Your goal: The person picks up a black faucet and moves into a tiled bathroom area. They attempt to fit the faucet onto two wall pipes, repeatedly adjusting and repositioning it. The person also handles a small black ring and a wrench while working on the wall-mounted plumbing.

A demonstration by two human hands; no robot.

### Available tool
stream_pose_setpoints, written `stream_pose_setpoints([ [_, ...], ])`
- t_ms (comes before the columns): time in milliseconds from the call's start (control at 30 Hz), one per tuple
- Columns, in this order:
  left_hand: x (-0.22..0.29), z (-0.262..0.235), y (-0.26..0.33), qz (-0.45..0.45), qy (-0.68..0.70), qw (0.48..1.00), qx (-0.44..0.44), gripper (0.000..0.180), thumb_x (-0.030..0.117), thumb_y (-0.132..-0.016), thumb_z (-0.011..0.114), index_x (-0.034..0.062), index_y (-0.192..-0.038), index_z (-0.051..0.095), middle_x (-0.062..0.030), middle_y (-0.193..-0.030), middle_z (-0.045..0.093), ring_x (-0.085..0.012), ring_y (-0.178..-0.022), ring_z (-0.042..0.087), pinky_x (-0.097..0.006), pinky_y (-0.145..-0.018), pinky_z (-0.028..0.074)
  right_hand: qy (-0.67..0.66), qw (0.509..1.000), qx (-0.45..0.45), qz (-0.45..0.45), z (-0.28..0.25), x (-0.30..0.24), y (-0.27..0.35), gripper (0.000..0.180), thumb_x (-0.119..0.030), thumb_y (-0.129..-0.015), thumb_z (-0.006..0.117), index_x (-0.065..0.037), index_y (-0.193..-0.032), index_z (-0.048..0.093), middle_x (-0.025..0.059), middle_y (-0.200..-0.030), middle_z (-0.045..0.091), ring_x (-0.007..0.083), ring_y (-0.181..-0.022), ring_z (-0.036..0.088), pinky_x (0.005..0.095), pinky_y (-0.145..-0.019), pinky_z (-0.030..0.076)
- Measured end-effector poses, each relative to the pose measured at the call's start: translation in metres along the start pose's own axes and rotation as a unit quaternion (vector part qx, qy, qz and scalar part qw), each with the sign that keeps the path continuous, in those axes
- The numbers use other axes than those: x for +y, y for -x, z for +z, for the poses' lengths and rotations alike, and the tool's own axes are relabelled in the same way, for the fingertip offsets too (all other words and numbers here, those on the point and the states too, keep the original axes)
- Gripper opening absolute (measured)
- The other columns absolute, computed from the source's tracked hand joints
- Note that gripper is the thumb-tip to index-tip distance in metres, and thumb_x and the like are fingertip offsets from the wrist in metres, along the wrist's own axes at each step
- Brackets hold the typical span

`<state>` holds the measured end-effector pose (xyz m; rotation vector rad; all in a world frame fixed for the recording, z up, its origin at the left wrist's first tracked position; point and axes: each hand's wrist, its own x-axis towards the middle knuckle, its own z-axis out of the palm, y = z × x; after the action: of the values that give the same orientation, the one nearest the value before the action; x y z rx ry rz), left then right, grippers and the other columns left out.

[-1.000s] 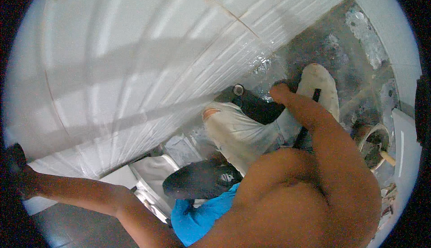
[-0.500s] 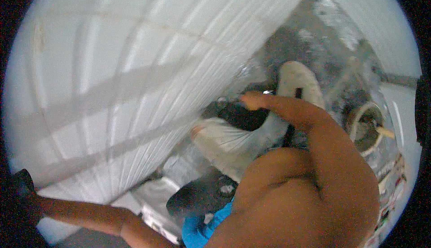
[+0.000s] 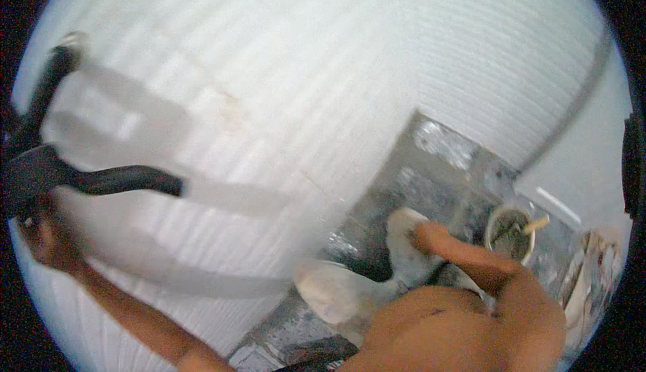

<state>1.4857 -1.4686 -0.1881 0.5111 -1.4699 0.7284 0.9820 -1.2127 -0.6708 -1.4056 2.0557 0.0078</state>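
The left hand (image 3: pixel 44 237), far left, seems clenched on a black pipe (image 3: pixel 121 180). The right hand (image 3: pixel 418 232) rests on a white bag (image 3: pixel 404 251); its grip is unclear. Reaching so wide, the person could overbalance and tip the nearby bucket (image 3: pixel 511 232).

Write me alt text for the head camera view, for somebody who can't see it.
Blurred fisheye view down a white ribbed wall: the person's left hand is raised beside a black metal bracket at far left, and the right hand reaches down to a pale bag-like thing on a grey, spattered floor. A small bucket with a stick stands nearby.
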Motion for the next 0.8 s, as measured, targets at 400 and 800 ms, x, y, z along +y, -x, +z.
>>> stream_pose_setpoints([
  [400, 0.102, 0.022, -0.002, -0.157, -0.037, 0.978, -0.131, 0.03, 0.005, -0.084, 0.066, 0.002, -0.113, 0.062, -0.0193, -0.118, 0.065, -0.0343, -0.112, 0.063, -0.043, -0.099, 0.049, 0.112, 0.973, -0.19, -0.074, -0.126, -0.019, 0.061, 0.045, -0.039, -0.092, 0.058, 0.0, -0.11, 0.069, 0.0236, -0.109, 0.069, 0.044, -0.098, 0.066, 0.0515, -0.085, 0.052],
  [800, 0.135, -0.027, -0.069, -0.756, 0.11, 0.629, -0.145, 0.036, 0.027, -0.102, 0.052, -0.0015, -0.124, 0.057, -0.0125, -0.118, 0.063, -0.027, -0.097, 0.064, -0.037, -0.084, 0.053, -0.359, 0.892, -0.064, -0.268, -0.399, -0.301, 0.159, 0.041, -0.039, -0.089, 0.071, 0.002, -0.093, 0.068, 0.011, -0.078, 0.067, 0.0203, -0.075, 0.062, 0.0383, -0.068, 0.049],
])
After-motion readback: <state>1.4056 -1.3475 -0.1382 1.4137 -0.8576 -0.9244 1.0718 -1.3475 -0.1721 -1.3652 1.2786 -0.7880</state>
